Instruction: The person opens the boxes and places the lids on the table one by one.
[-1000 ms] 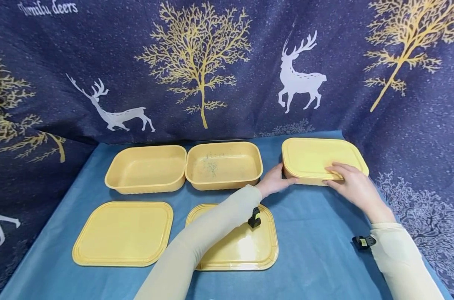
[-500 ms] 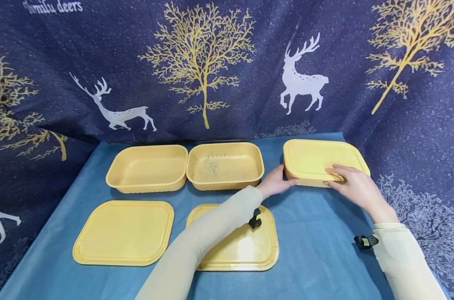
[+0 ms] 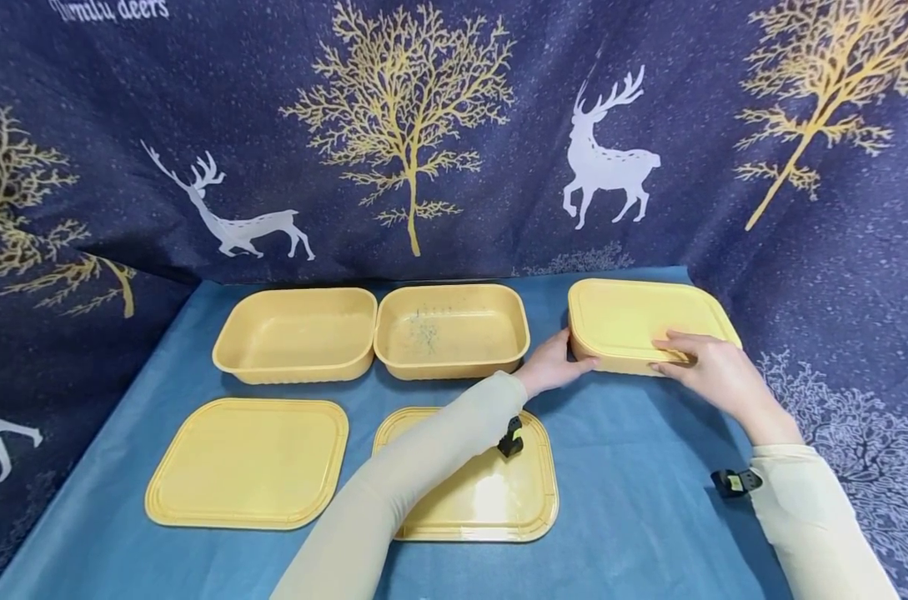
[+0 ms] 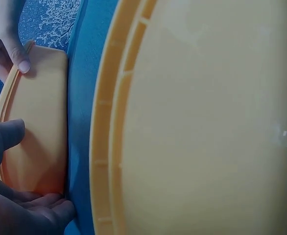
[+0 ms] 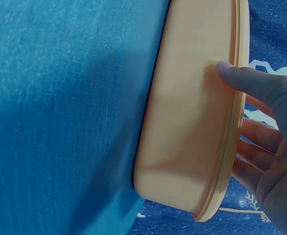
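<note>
A yellow plastic food container (image 3: 624, 365) with its yellow lid (image 3: 641, 312) on top stands at the back right of the blue cloth. My left hand (image 3: 553, 363) holds its near left corner, thumb on the front wall and fingers round the side, as the left wrist view also shows. At the near right part, my right hand (image 3: 712, 375) grips the rim, with the thumb against the front wall (image 5: 192, 98) just under the lid's edge and the fingers over the lid. The lid sits level along the front rim.
Two uncovered yellow containers (image 3: 296, 372) (image 3: 454, 368) stand side by side at the back, the right one with dark specks inside. Two loose lids (image 3: 247, 462) (image 3: 491, 517) lie flat in front of them. The left forearm crosses over the right-hand loose lid. A patterned curtain (image 3: 499, 225) hangs behind.
</note>
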The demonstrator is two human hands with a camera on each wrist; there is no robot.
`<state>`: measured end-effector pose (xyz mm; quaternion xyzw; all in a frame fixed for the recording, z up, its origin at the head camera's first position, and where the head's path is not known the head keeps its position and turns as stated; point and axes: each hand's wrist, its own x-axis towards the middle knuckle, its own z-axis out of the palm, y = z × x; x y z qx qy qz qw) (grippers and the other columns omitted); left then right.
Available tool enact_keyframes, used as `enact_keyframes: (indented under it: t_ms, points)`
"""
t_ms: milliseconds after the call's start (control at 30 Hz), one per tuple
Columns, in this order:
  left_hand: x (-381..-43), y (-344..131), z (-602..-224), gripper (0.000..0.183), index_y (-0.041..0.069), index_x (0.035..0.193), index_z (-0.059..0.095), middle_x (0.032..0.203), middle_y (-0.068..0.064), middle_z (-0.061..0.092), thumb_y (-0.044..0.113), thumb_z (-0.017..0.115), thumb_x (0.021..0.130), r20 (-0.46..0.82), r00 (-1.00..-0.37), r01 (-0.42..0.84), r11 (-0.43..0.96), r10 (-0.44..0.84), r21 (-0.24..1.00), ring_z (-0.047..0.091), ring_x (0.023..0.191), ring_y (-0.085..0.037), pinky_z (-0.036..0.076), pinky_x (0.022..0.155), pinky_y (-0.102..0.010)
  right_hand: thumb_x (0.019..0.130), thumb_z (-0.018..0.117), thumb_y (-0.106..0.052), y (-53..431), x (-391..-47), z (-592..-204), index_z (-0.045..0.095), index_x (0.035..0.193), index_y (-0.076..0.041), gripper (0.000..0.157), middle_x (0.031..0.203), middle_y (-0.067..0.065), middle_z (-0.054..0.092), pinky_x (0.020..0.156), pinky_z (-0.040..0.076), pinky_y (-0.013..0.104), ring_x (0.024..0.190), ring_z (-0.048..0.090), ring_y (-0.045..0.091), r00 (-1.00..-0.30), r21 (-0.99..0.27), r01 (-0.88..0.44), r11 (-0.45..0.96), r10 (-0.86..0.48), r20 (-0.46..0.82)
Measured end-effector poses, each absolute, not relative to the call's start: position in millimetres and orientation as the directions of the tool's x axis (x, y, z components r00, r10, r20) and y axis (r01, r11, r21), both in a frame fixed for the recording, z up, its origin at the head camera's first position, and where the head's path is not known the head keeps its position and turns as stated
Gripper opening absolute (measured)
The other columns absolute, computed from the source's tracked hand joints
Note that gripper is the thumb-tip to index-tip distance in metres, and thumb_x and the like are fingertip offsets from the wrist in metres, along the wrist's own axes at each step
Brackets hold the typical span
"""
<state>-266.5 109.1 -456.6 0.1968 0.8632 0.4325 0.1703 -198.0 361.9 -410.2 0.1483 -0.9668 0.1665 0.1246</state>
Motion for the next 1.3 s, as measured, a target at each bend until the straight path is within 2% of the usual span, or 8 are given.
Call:
enact_keyframes:
  t_ms: [700, 900, 1300]
  points:
    - [-266.5, 109.5, -459.7, 0.084, 0.01, 0.161, 0.024, 0.16, -0.008, 0.036, 0.046, 0.065, 0.097, -0.114, -0.868, 0.206, 0.56, 0.483, 0.803, 0.036, 0.145, -0.02, 0.035, 0.114, -0.032, 0.087, 0.082, -0.027, 362.5, -196.3, -406.9, 0.073, 0.122, -0.004, 0.043, 0.13, 0.028, 0.062, 0.093, 0.043, 0.063, 0.117, 0.057, 0.05, -0.937, -0.334, -0.314, 0.889, -0.234, 0.258]
    - [-269.1, 110.0, -461.2, 0.084, 0.009, 0.16, 0.024, 0.16, -0.009, 0.036, 0.047, 0.065, 0.097, -0.095, -0.862, 0.23, 0.55, 0.498, 0.803, 0.037, 0.145, -0.019, 0.035, 0.113, -0.03, 0.091, 0.077, -0.036, 365.1, -194.9, -405.3, 0.073, 0.124, -0.006, 0.045, 0.133, 0.026, 0.061, 0.093, 0.043, 0.064, 0.118, 0.056, 0.049, -0.947, -0.359, -0.291, 0.887, -0.214, 0.239]
    - [-271.4, 109.8, -463.5, 0.084, 0.01, 0.161, 0.022, 0.161, -0.008, 0.034, 0.048, 0.063, 0.098, -0.097, -0.856, 0.242, 0.559, 0.508, 0.793, 0.036, 0.145, -0.019, 0.035, 0.113, -0.031, 0.091, 0.076, -0.037, 364.1, -192.9, -401.4, 0.074, 0.122, -0.009, 0.042, 0.132, 0.022, 0.063, 0.092, 0.042, 0.064, 0.119, 0.057, 0.047, -0.943, -0.378, -0.272, 0.885, -0.168, 0.287]
